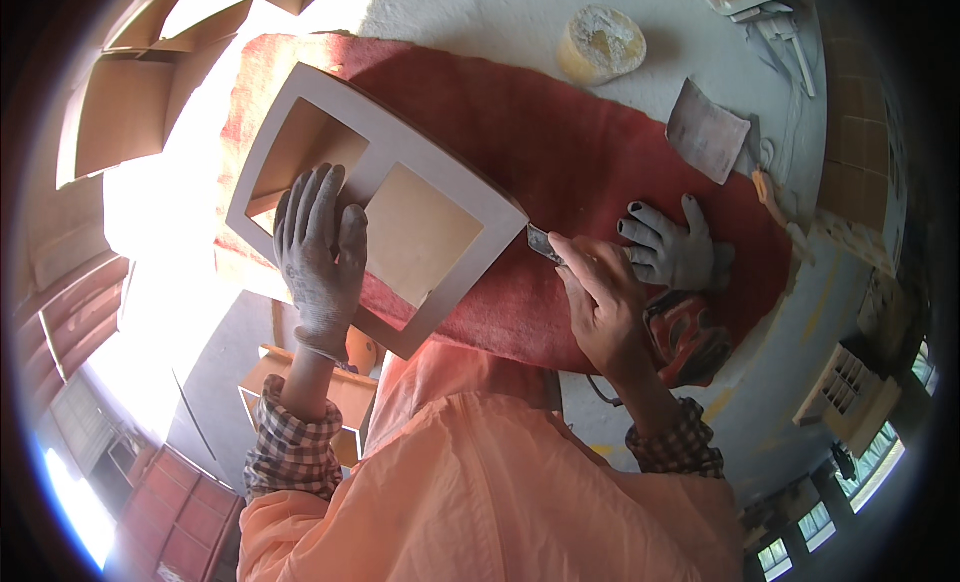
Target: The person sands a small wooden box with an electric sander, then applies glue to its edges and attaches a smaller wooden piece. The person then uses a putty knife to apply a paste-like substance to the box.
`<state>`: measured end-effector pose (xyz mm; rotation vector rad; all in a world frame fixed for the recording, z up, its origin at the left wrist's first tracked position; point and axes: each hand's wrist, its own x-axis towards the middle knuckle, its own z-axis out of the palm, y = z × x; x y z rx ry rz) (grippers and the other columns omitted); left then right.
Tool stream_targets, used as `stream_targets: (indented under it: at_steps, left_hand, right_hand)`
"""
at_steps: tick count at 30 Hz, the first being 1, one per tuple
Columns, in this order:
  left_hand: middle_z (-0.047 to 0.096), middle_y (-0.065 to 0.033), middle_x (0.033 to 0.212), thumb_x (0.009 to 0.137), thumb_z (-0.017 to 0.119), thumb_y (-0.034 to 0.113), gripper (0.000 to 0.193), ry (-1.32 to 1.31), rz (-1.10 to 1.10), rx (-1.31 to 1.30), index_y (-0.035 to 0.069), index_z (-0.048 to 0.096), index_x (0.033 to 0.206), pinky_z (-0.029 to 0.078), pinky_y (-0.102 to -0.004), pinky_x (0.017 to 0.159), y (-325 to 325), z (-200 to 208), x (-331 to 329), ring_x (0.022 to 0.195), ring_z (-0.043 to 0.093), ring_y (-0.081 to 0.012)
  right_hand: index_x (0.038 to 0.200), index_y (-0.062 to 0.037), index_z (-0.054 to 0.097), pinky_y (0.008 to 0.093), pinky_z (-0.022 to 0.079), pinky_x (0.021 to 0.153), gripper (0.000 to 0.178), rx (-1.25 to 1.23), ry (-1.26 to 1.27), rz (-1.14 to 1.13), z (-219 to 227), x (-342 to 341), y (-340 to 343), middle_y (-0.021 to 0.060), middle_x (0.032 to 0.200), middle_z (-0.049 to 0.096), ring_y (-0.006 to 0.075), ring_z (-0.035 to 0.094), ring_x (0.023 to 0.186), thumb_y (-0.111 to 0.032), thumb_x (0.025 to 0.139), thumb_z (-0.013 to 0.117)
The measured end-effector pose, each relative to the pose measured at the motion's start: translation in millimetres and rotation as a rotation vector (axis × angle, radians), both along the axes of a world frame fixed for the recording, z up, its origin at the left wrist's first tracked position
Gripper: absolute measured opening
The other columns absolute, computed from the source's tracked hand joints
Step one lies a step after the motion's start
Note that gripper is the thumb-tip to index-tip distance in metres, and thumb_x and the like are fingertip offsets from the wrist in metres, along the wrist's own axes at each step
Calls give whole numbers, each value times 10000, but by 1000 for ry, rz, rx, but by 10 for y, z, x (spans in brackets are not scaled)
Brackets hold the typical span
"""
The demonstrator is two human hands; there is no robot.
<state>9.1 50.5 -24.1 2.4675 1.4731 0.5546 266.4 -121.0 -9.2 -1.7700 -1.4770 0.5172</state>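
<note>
A grey-white frame-like cabinet piece [385, 167] with two window-like openings lies tilted on a red cloth [450, 102]. My left hand [325, 252] wears a grey glove and lies on the left part of the piece. Its fingers stretch over one opening with the thumb apart. My bare right hand [605, 292] pinches a small flat-bladed putty knife [543, 244]; the blade is at the piece's right corner. Most of the handle is hidden in my fingers. Beside that hand lies an unworn grey glove [675, 247] with dark fingertips.
A red and black power tool [690, 340] with a cord sits right of my right wrist. Farther off are a tub of whitish paste [603, 45] and a worn sheet of sandpaper [707, 132]. Brown box-like pieces [125, 112] stand at the far left.
</note>
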Motion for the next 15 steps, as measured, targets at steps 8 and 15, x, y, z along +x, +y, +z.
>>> stream_targets:
  at_steps: [8, 15]
  left_hand:
    - [663, -174, 1333, 926, 663, 106, 388, 4, 0, -6, 58, 669, 1311, 427, -476, 1109, 1, -3, -10, 1297, 584, -377]
    - [664, -177, 1330, 927, 659, 104, 396, 19, -1, -19, 61, 663, 1321, 429, -474, 1109, -1, 13, -3, 1293, 587, -377]
  right_hand:
    - [1341, -88, 659, 405, 519, 805, 459, 15, 108, 8, -155, -19, 1, 147, 1060, 663, 319, 646, 929, 60, 906, 672]
    - [1356, -91, 654, 406, 517, 777, 512, 30, 68, 39, -108, 9, -8, 144, 1065, 658, 319, 643, 914, 95, 880, 645]
